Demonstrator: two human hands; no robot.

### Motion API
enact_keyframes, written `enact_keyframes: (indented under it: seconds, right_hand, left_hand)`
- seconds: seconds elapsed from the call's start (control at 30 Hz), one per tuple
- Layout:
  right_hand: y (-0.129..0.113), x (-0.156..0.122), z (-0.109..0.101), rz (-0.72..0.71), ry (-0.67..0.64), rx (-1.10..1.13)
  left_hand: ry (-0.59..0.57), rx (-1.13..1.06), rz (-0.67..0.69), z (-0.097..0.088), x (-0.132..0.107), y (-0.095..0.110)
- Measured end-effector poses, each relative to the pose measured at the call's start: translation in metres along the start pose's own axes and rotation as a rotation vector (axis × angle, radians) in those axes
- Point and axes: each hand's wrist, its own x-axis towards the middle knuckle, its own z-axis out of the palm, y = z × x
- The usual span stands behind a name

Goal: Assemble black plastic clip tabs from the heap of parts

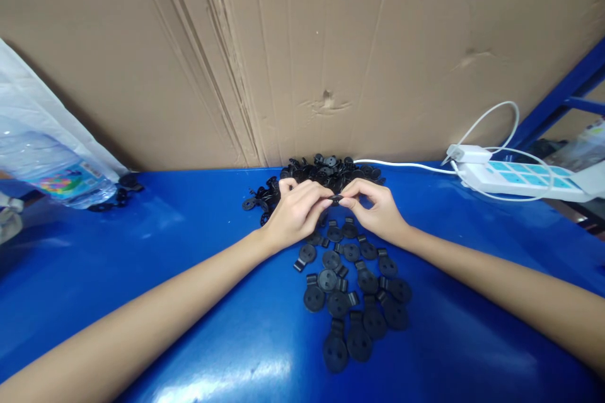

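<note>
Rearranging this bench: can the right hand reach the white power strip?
Probably yes: only glossy blue tabletop lies between the right hand and the white power strip with teal panels. A thin white cable lies low, not blocking. The hand must first release the small black plastic piece it pinches.

Matte black plastic tabs lie in a dark heap on the glossy royal-blue tabletop, which is streaked with white glare. Behind them rises a tan cardboard sheet with darker creases. To the right, a white power strip carries turquoise panels; at left, a water bottle's label shows rainbow colours.
</note>
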Motion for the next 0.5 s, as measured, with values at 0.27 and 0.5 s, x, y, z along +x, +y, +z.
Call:
enact_keyframes:
  seconds: [0.27, 0.5]
  right_hand:
    - [-0.0018, -0.0015, 0.0009, -0.030, 0.004, -0.028]
    - [-0.0040, -0.0020, -0.0004, -0.049, -0.032, -0.026]
  left_hand:
    - [0.026, 0.011, 0.005, -0.0008, 0.0004, 0.0052]
    - [0.041, -0.018, 0.035, 0.0003, -0.0004, 0.0024]
